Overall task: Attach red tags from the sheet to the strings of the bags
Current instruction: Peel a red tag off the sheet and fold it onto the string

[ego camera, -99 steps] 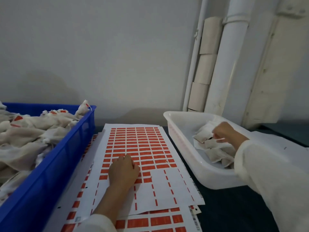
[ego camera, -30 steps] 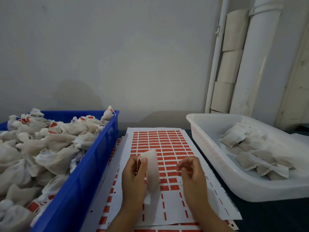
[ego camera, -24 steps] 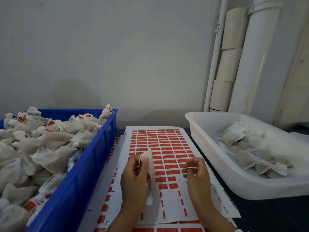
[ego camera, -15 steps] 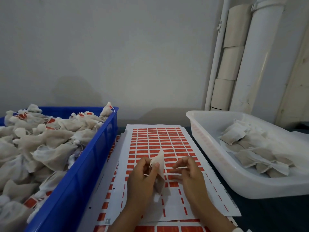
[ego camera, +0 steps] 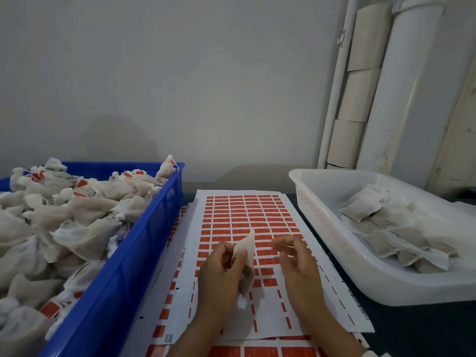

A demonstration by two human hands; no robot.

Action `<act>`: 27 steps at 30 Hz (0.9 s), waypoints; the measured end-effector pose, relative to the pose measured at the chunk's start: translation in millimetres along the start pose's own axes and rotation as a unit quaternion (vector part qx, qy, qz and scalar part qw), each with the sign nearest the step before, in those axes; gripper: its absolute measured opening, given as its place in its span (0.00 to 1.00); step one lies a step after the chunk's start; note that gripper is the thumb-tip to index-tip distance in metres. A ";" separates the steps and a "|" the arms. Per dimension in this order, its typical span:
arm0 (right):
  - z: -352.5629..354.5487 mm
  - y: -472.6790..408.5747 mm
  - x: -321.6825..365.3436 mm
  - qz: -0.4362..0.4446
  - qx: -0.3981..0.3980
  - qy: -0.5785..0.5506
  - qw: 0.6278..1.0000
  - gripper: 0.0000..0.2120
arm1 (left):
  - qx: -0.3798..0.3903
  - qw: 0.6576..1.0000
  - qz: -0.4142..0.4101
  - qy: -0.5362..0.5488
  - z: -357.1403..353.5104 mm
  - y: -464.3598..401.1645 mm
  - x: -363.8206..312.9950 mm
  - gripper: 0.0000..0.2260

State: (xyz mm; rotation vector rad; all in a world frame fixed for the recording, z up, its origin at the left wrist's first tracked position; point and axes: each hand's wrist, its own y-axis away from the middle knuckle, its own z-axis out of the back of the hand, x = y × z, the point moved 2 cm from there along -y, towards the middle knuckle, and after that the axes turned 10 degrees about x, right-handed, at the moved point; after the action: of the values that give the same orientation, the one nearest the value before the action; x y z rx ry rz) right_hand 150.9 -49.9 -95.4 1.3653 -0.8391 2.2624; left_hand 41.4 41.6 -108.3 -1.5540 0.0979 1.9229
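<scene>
A white sheet of red tags (ego camera: 244, 215) lies flat in the middle, its near rows peeled bare. Above it my left hand (ego camera: 221, 269) pinches a small white bag (ego camera: 246, 251), held upright, with a bunch of string against my thumb. My right hand (ego camera: 296, 264) hovers just right of the bag, blurred, fingers curled, with a thin string (ego camera: 286, 246) at its fingertips. Whether the fingertips pinch that string is unclear.
A blue crate (ego camera: 144, 243) on the left is heaped with bags bearing red tags. A white tray (ego camera: 324, 228) on the right holds several flat bags. More tag sheets lie under the top one. Pipes and cardboard rolls stand at the back right wall.
My right hand came from the white tray to the middle. A bag is now in my left hand, which lifted off the sheet. The right hand's fingers shifted beside the bag.
</scene>
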 end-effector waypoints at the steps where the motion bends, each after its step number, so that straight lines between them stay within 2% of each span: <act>1: -3.1 1.8 3.5 0.024 0.037 0.000 0.999 0.05 | 0.009 1.000 -0.003 0.014 0.0 0.7 -1.2 0.05; 3: -10.5 6.6 9.3 0.053 0.128 -0.002 0.990 0.10 | 0.026 0.998 -0.015 0.048 0.4 2.4 -5.7 0.08; 5: -15.7 10.4 12.4 0.055 0.176 -0.014 0.983 0.11 | 0.035 0.994 -0.022 0.101 -0.4 3.3 -5.5 0.07; 6: -16.9 11.3 12.6 0.059 0.173 -0.020 0.983 0.12 | 0.046 0.991 -0.023 0.120 -0.8 4.0 -7.1 0.05; 9: -14.7 8.5 9.8 0.049 0.120 0.021 0.991 0.12 | 0.073 0.992 -0.056 0.088 -2.3 4.8 -11.4 0.11; 12: -11.0 5.0 9.4 0.065 0.088 0.016 0.994 0.04 | 0.051 0.990 -0.114 0.058 -1.6 5.8 -18.3 0.04; 16: -10.3 3.2 10.3 0.079 0.068 0.012 0.994 0.07 | -0.033 0.996 -0.037 0.068 2.7 1.4 -12.6 0.27; 18: -10.2 1.9 10.9 0.079 0.078 -0.009 0.994 0.07 | -0.008 0.997 0.011 0.073 6.2 -3.5 -9.7 0.35; 20: -10.8 1.4 11.9 0.080 0.101 -0.045 0.991 0.06 | 0.052 0.994 0.053 0.083 7.8 -9.0 -9.1 0.39; 22: -10.8 0.8 14.3 0.077 0.107 -0.078 0.988 0.07 | 0.092 0.991 0.074 0.056 6.6 -11.0 -9.0 0.36; 23: -10.5 0.5 15.1 0.073 0.102 -0.095 0.988 0.08 | 0.095 0.992 0.071 0.036 5.9 -10.7 -8.3 0.31; 25: -9.5 -0.4 14.8 0.063 0.090 -0.123 0.986 0.08 | 0.089 0.994 0.060 0.017 4.6 -8.2 -9.5 0.20; 27: -7.5 -1.2 12.4 0.055 0.074 -0.122 0.988 0.07 | 0.070 0.996 0.052 0.013 4.0 -5.8 -10.3 0.14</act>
State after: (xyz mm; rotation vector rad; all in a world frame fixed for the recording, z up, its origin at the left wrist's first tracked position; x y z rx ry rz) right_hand 140.9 -44.0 -86.7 1.7292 -0.8560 2.3118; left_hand 41.9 43.5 -96.0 -1.5075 0.3238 1.9303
